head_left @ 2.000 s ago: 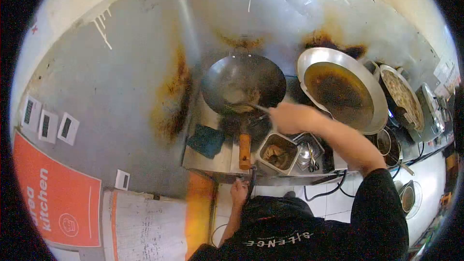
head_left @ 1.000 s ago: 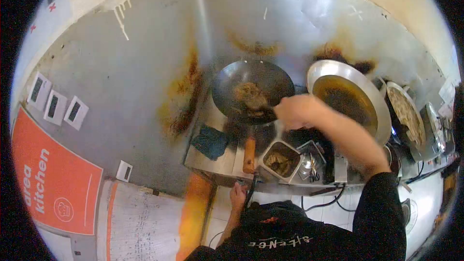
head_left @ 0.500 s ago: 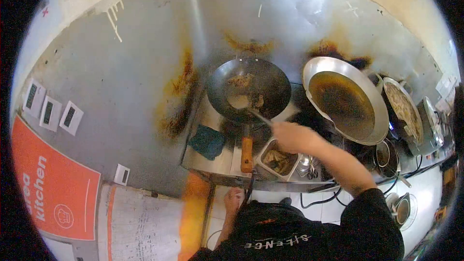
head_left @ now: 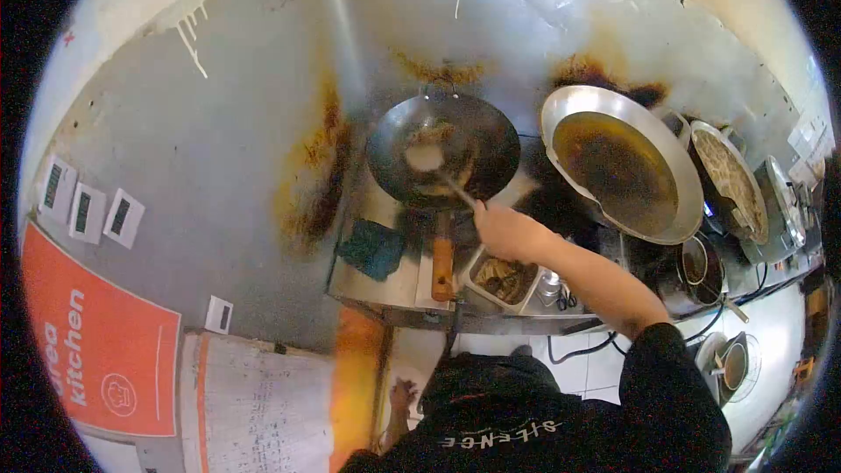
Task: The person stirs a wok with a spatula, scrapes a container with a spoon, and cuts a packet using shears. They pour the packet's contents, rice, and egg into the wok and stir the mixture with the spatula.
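My right hand (head_left: pixel 512 232) is closed around the handle of a long metal ladle (head_left: pixel 460 191). Its round, pale head rests inside a dark wok (head_left: pixel 385 162), among brown food (head_left: pixel 431 133) at the bottom. The wok's wooden handle (head_left: pixel 443 267) points toward me over the counter edge, and neither hand touches it. Low beside my body, in front of the counter, hangs my left hand (head_left: pixel 403 392). It is small and blurred, and I cannot make out its finger positions or anything in it.
A wide pan of brown oil (head_left: pixel 618 166) stands to the right of the wok, with another filled pan (head_left: pixel 727 180) beyond. Near the wok handle lie a dark cloth (head_left: pixel 372 250), a metal food container (head_left: pixel 504 280) and scissors (head_left: pixel 568 300). A strainer (head_left: pixel 694 261) sits at right.
My right hand and the ladle have moved slightly left and up, the ladle's head now farther into the wok. My left hand has dropped lower and left. The view has shifted slightly.
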`<state>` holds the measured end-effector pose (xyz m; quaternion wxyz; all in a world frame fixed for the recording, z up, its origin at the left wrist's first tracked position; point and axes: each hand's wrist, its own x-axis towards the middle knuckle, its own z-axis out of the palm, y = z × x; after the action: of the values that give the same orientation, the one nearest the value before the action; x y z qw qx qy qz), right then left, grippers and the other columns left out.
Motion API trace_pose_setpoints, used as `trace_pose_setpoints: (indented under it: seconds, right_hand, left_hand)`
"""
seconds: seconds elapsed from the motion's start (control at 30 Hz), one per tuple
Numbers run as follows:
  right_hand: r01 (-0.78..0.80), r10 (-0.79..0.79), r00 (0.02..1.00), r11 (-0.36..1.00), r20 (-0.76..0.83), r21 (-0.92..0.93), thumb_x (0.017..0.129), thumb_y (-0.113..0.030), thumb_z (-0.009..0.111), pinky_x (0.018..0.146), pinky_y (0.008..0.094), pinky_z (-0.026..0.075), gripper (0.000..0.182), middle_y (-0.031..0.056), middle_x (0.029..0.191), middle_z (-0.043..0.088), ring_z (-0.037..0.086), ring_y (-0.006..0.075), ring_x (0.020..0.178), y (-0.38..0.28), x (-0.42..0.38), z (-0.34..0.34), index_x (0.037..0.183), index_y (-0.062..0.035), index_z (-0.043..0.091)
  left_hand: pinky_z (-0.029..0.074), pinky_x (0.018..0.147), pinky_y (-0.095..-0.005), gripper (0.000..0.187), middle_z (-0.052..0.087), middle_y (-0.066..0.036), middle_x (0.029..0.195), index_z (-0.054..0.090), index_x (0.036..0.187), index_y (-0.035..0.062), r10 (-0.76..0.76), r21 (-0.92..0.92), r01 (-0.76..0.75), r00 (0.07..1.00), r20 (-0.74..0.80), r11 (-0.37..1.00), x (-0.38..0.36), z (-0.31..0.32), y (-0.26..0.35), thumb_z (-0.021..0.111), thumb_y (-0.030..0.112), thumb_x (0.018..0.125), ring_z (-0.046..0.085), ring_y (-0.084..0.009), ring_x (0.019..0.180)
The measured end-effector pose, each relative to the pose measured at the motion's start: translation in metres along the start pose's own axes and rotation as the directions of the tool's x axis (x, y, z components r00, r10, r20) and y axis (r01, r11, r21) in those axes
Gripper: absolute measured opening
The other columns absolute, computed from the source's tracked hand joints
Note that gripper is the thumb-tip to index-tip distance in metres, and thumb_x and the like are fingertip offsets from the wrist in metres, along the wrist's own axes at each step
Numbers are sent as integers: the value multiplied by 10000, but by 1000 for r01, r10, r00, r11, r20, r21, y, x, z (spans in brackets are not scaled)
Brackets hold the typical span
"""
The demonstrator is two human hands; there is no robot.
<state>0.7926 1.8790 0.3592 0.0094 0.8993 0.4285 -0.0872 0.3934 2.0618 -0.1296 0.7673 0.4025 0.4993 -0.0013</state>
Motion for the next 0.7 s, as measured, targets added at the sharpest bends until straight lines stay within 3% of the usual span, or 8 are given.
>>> trace_pose_setpoints:
  seconds: [0.13, 0.23, 0.37, 0.47, 0.5, 0.53, 0.57, 0.7]
  right_hand:
    - [-47, 56, 983, 998, 177, -52, 815, -78, 481, 648, 440, 532, 354, 261, 862, 627, 653, 381, 759, 13, -48, -71, 1125, 88, 514]
    - [6, -6, 1000, 1000, -18, -23, 816, -160, 535, 670, 466, 544, 226, 261, 871, 646, 664, 379, 796, 10, 4, -8, 893, 23, 642]
    - [-33, 23, 990, 997, 142, 68, 768, -120, 567, 732, 467, 532, 213, 270, 925, 641, 660, 374, 824, 4, -56, -63, 905, 25, 642]
    - [209, -167, 965, 956, 203, -208, 770, -151, 552, 680, 420, 548, 251, 227, 822, 659, 670, 327, 795, 28, -2, -79, 880, 48, 658]
    - [96, -11, 920, 975, 391, -198, 750, -175, 561, 609, 430, 548, 247, 203, 708, 660, 677, 300, 705, 17, 15, -116, 733, 46, 668]
    - [225, -25, 890, 892, 455, -392, 749, -179, 539, 539, 434, 529, 259, 181, 669, 659, 669, 263, 636, 37, 48, -118, 693, 43, 660]
    - [229, -26, 803, 936, 595, -269, 743, -171, 519, 500, 417, 499, 238, 164, 649, 650, 643, 246, 587, 34, 44, -163, 666, 2, 663]
    - [239, 39, 566, 948, 824, -209, 781, -142, 458, 570, 384, 477, 243, 133, 652, 624, 585, 232, 574, 29, 53, -219, 656, -14, 622]
  left_hand:
    - [403, 428, -285, 405, 658, -99, 776, 605, 923, 46, -251, -123, 241, 965, -77, 963, -26, -51, -30, 445, 418, 942, 531, -173, 497]
    - [404, 439, -288, 399, 656, -99, 780, 605, 920, 45, -329, 18, 331, 942, -74, 944, -58, -80, -50, 447, 411, 942, 531, -176, 509]
    - [406, 453, -291, 391, 654, -98, 786, 604, 917, 44, -280, 62, 286, 956, -89, 956, -55, -83, -45, 450, 403, 941, 531, -179, 524]
    - [407, 463, -294, 385, 652, -98, 790, 604, 915, 43, -215, 100, 222, 974, -71, 970, -52, -71, -23, 452, 397, 941, 531, -182, 536]
    - [407, 467, -295, 384, 651, -98, 791, 604, 914, 43, -195, 114, 202, 978, -70, 973, -50, -71, -13, 453, 394, 941, 531, -183, 540]
    - [407, 470, -296, 382, 650, -98, 792, 604, 913, 43, -173, 125, 179, 983, -54, 976, -44, -64, -3, 453, 392, 940, 531, -184, 543]
    - [408, 474, -297, 380, 650, -98, 794, 604, 912, 43, -159, 140, 163, 986, -44, 977, -38, -62, 8, 454, 390, 940, 531, -184, 547]
    - [409, 488, -300, 372, 647, -98, 799, 604, 909, 42, -147, 165, 147, 989, -10, 975, -29, -34, 29, 457, 382, 940, 530, -188, 563]
